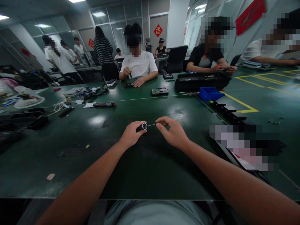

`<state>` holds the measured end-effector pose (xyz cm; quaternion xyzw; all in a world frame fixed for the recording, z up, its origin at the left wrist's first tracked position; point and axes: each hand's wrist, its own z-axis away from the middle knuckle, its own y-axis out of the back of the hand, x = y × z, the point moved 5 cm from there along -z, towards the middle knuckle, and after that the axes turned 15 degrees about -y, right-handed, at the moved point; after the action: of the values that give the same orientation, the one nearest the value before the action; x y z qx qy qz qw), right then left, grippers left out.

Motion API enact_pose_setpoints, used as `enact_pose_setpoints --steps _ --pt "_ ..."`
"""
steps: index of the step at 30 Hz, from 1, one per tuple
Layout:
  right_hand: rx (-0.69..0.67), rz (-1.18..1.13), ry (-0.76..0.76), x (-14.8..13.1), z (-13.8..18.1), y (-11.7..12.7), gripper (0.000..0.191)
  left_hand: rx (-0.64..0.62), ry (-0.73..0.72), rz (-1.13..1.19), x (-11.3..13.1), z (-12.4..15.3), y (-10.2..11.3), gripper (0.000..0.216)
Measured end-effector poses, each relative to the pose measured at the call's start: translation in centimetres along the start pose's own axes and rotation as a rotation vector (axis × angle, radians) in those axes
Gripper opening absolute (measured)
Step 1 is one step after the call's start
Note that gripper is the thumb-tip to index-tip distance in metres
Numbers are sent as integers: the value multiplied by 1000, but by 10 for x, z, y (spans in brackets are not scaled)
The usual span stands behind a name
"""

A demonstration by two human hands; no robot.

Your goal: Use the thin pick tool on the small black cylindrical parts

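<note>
The thin shaft (151, 125) looks metal, the tabletop (145, 168) smooth and glossy.

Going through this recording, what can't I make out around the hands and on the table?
- Thin rod, head view: its far tip, too small to tell at the round black part.
- Round black part, head view: its back, covered by the left hand; its inside, too small.
- Rod's handle, head view: partly covered by the right hand.
- Papers, head view: print, pixelated over.
</note>
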<state>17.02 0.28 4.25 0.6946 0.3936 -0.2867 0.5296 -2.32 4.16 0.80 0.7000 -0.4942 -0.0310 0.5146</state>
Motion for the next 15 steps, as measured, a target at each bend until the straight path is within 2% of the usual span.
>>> enact_pose_setpoints --steps 4,7,12,15 --pt "3 58 -125 3 -1 0 38 -4 7 10 2 0 0 38" --pt "11 76 -128 2 -1 1 33 -10 11 10 3 0 0 38" --pt "-51 58 -64 0 2 -2 27 -5 8 15 3 0 1 38" --pt "-29 44 -89 2 1 -2 33 -10 4 13 4 -1 0 38"
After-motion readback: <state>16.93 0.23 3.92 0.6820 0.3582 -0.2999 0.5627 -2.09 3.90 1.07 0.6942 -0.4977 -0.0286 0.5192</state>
